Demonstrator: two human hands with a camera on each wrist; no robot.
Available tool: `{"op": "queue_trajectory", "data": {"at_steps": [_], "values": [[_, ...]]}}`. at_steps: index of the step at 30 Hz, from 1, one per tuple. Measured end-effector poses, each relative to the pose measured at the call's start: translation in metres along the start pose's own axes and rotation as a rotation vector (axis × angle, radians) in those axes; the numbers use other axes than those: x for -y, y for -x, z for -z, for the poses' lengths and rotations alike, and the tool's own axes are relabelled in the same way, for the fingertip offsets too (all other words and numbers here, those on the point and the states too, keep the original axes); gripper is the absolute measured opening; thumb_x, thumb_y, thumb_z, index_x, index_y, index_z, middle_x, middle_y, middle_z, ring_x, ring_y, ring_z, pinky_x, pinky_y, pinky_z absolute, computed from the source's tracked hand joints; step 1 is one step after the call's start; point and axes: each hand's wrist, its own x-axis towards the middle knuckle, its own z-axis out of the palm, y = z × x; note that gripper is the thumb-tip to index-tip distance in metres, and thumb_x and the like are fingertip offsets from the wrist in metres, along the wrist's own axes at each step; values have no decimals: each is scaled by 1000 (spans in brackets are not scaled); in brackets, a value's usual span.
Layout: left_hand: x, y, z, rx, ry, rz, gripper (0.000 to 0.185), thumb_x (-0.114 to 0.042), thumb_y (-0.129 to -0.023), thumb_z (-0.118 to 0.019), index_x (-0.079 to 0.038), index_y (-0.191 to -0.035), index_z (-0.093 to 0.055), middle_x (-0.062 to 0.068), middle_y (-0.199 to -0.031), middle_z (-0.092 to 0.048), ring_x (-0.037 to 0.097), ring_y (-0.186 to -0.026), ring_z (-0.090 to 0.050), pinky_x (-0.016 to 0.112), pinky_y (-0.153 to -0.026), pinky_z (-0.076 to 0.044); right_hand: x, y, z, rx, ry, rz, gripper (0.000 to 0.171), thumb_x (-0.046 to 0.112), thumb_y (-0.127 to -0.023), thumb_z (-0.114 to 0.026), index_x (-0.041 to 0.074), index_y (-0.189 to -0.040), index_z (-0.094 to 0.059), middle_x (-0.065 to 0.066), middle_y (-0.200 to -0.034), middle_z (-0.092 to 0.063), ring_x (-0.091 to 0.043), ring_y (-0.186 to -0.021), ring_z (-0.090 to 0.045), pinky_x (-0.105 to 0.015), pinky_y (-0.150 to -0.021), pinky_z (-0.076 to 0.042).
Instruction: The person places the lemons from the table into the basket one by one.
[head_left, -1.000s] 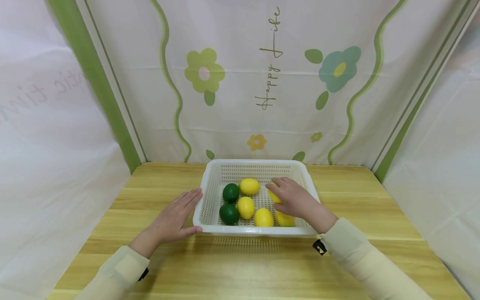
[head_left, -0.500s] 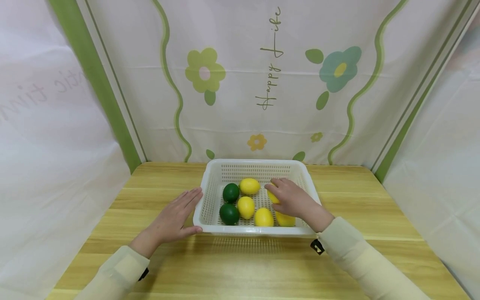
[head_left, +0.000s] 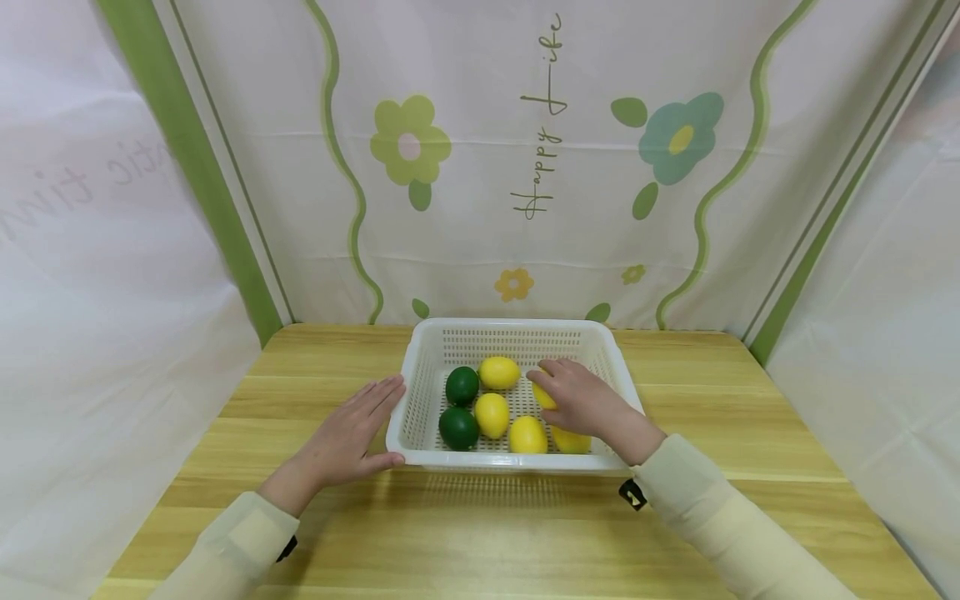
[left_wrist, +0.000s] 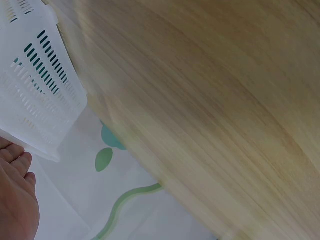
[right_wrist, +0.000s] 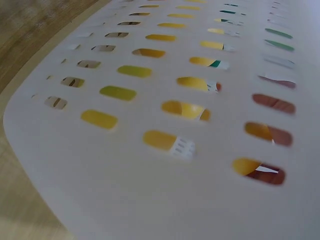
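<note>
A white slotted plastic basket (head_left: 517, 460) holds several yellow lemons, among them a lemon (head_left: 492, 416) in the middle and a lemon (head_left: 528, 436) near the front wall. Two dark green rounded fruits (head_left: 458, 428) lie together on its left side. My right hand (head_left: 588, 402) reaches over the right rim and grips a lemon (head_left: 543, 395), partly hidden under the fingers. Just below that hand, another lemon (head_left: 572, 441) is half covered. My left hand (head_left: 347, 433) rests straight fingers against the basket's left rim, thumb at the front corner. In the right wrist view the slotted wall (right_wrist: 125, 175) hides the hand.
The basket stands near the far edge of a wooden table (head_left: 480, 542). Behind it hangs a white curtain (head_left: 480, 167) with printed flowers, and white fabric closes off both sides.
My right hand has shifted slightly left and toward me, bringing the gripped lemon along. The left hand, basket and other fruits have stayed in place.
</note>
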Motion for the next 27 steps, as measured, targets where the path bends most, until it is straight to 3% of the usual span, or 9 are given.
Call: {"op": "queue_trajectory", "data": {"at_steps": [27], "values": [[-1,-1,0,6,0,2,95,-71,-93,-34,9,-146,-34,23,-151,-35,37,-137,-34,47,-114,-24,-2,7,7,-73,-56,23,53,19,-81,-81,0,-124,-58,-16,-119,-61,-33,-110,-57,-47,-101,-44]]}}
